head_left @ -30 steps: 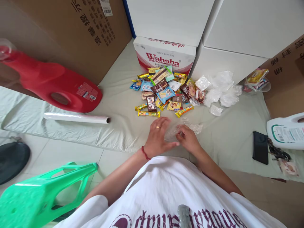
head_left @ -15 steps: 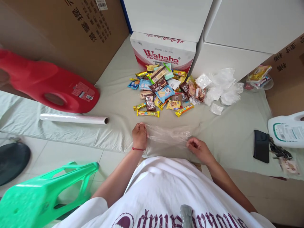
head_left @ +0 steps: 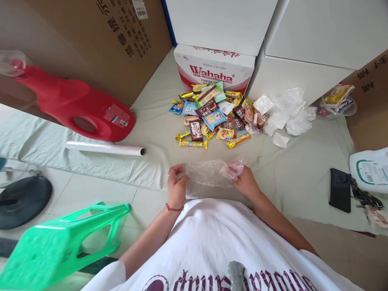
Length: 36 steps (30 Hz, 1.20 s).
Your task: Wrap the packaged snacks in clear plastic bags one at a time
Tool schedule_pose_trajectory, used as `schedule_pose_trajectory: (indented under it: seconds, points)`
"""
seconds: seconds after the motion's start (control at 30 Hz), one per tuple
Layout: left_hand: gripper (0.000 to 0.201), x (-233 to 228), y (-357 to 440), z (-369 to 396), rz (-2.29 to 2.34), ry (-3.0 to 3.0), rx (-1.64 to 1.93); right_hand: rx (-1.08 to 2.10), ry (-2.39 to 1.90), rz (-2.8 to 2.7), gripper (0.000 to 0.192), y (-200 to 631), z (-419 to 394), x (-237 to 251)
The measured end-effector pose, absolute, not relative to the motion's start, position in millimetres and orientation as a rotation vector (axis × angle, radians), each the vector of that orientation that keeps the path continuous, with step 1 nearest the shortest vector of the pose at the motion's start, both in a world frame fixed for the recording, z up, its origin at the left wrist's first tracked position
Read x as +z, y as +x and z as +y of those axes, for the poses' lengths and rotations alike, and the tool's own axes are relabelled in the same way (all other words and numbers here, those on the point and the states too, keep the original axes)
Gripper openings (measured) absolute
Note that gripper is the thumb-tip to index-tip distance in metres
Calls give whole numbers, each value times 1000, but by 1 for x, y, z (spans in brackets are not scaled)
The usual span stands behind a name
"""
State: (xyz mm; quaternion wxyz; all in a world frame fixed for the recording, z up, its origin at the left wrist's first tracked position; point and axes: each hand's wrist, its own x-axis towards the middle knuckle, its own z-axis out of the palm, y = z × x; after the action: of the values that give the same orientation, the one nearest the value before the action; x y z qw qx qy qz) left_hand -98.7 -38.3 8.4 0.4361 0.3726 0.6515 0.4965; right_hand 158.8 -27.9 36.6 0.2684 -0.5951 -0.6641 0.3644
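Note:
A thin clear plastic bag (head_left: 209, 173) is stretched between both my hands, just above the pale cloth (head_left: 151, 121) on the floor. My left hand (head_left: 176, 186) pinches its left edge, and my right hand (head_left: 244, 181) grips its right end, partly wrapped in the film. Beyond the bag lies a pile of wrapped snacks (head_left: 212, 115): chocolate bars, wafers and candy sticks. Next to that heap, on its right, sit several crumpled clear bags (head_left: 285, 111).
A red jug (head_left: 72, 107) and a roll of film (head_left: 104, 148) lie at left. A Wahaha carton (head_left: 215, 70), white boxes and brown cartons stand behind. A black phone (head_left: 340, 190), keys and a white jug (head_left: 371, 169) are at right. A green stool (head_left: 60, 244) is near left.
My hands first drew apart and pulled the bag flat and wide. Now they are a little closer together, and the right end of the bag is bunched over my right fingers.

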Motion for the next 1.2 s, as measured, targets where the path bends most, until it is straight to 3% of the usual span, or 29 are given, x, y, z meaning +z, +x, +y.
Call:
schedule_pose_trajectory:
  seconds: [0.1, 0.23, 0.37, 0.47, 0.67, 0.83, 0.97, 1.03, 1.13, 1.2]
  points:
    - [51, 40, -102, -49, 1719, 1398, 1378, 1021, -1647, -1879, 14, 155, -20, 43]
    - [66, 62, -75, -31, 1415, 1654, 1169, 1148, -1548, -1913, 13, 149, -12, 48]
    - [33, 34, -59, 5, 1182, 1257, 907, 1420, -1449, -1724, 18, 158, -4, 44]
    - [32, 8, -64, 19, 1192, 965, 921, 1533, -1465, -1443, 32, 176, -1, 35]
    - [27, -7, -74, 18, 1529, 601, 1144, 1305, -1625, -979, 36, 205, -20, 6]
    - [16, -2, -90, 10, 1732, 578, 1106, 1148, -1768, -1078, 30, 210, -41, -7]
    - [23, 24, -98, -9, 2073, 1092, 1424, 1080, -1809, -1140, 30, 210, -47, -5]
    - [20, 41, -89, -20, 1933, 1548, 1511, 1048, -1819, -1168, 31, 209, -46, -2]
    - [20, 50, -61, -22, 1348, 2158, 1113, 995, -1828, -1205, 34, 207, -42, 0]
    - [25, 40, -43, -10, 1214, 2325, 768, 930, -1842, -1228, 36, 208, -40, -1]
